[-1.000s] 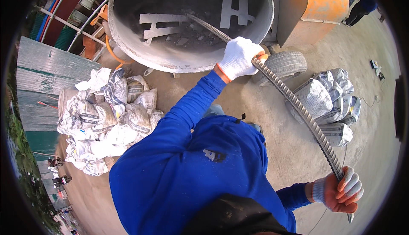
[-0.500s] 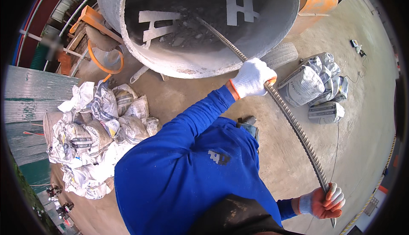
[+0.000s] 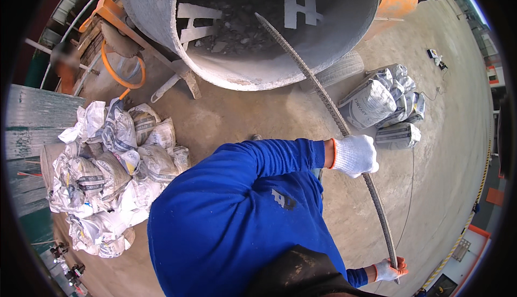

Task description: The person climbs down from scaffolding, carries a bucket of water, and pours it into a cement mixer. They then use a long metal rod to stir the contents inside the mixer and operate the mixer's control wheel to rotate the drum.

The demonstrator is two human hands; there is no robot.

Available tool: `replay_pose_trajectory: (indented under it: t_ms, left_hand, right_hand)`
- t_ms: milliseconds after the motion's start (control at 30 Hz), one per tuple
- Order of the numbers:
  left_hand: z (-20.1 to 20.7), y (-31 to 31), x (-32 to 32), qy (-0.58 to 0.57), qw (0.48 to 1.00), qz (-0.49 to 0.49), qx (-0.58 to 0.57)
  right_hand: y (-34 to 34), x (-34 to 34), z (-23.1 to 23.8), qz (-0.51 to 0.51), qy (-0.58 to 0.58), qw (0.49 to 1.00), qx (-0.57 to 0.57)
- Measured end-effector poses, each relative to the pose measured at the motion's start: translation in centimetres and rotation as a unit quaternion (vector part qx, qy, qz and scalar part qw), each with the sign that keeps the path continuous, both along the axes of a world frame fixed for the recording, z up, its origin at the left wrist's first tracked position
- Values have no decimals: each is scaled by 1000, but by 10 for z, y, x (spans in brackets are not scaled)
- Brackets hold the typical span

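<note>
A long ribbed steel rebar (image 3: 308, 74), slightly bowed, runs slantwise from inside a grey mixer drum (image 3: 145, 6) down to the lower right. My left hand (image 3: 356, 155), in a white knit glove with an orange cuff, is closed around the bar past its middle. Near the bar's lower end, my right hand (image 3: 389, 270) grips it in a white and orange glove. The bar's far tip lies within the drum mouth, in front of dark rubble (image 3: 231, 33). Whether the tip touches the rubble, I cannot tell.
Pale mixing blades (image 3: 291, 1) stick out inside the drum. Stacked filled sacks (image 3: 107, 173) lie at left; more sacks (image 3: 369, 106) stand at right near a tyre (image 3: 339, 71). An orange hose (image 3: 142, 73) loops beside the drum. A thin cable (image 3: 412, 195) crosses the concrete floor.
My left hand has slid along the rebar toward its lower end, nearer my right hand. My right hand has kept its grip at the end. The view has shifted slightly.
</note>
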State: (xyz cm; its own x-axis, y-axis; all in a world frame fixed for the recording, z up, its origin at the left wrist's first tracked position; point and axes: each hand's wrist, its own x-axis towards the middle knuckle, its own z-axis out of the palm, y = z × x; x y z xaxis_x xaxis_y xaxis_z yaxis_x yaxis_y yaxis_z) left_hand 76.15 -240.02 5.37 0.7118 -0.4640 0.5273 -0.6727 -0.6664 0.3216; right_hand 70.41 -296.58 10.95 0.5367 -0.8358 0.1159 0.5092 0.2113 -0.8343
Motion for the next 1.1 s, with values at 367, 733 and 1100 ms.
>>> replay_pose_trajectory:
  t_ms: [367,733,1100]
  left_hand:
    - [-38,-273,-31,99,956,-245,123]
    - [-115,-336,-98,426,882,-129,153]
    - [-129,-225,-230,480,844,235,-45]
  right_hand:
    - [-208,-54,-111,-171,325,928,-69]
    - [-258,52,-157,81,542,482,-684]
    - [140,-2,-165,686,272,73,-671]
